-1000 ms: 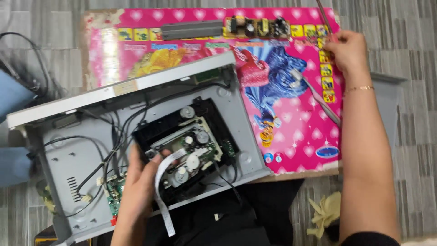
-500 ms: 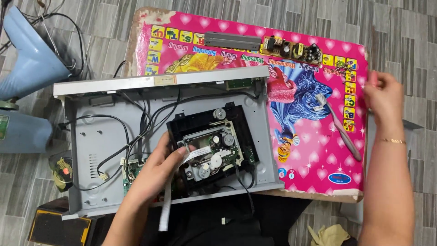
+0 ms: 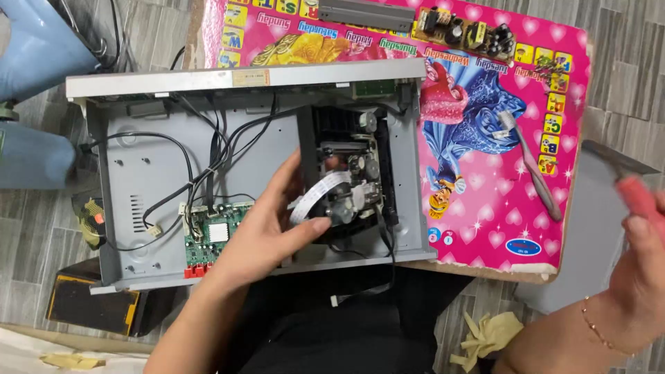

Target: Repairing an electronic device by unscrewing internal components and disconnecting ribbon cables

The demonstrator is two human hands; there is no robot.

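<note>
The left hand [image 3: 267, 232] reaches into the open grey case [image 3: 128, 256], thumb and fingers pinching the near side of the black drive [image 3: 353, 176] where the white ribbon cable [image 3: 315, 197] curls off it. The drive sits inside the case at its right end, tipped up rather than lying flat. Just left of the drive, on the case floor, a green circuit board [image 3: 211, 239] lies close to the wrist, with black wires [image 3: 208, 149] running from it toward the far wall of the case.

Right of the case and near the lower frame edge, the right hand [image 3: 641, 270] is closed around a red handle [image 3: 641, 197]; a gold bracelet [image 3: 599, 332] circles that wrist. A yellow rag [image 3: 488, 332] lies on the floor below the case's right corner.

The case rests partly on a pink poster [image 3: 478, 208]. On it, right of the case, lies a toothbrush [image 3: 530, 163]. Beyond the case sit a second circuit board [image 3: 464, 31] and a grey strip [image 3: 367, 10].
</note>
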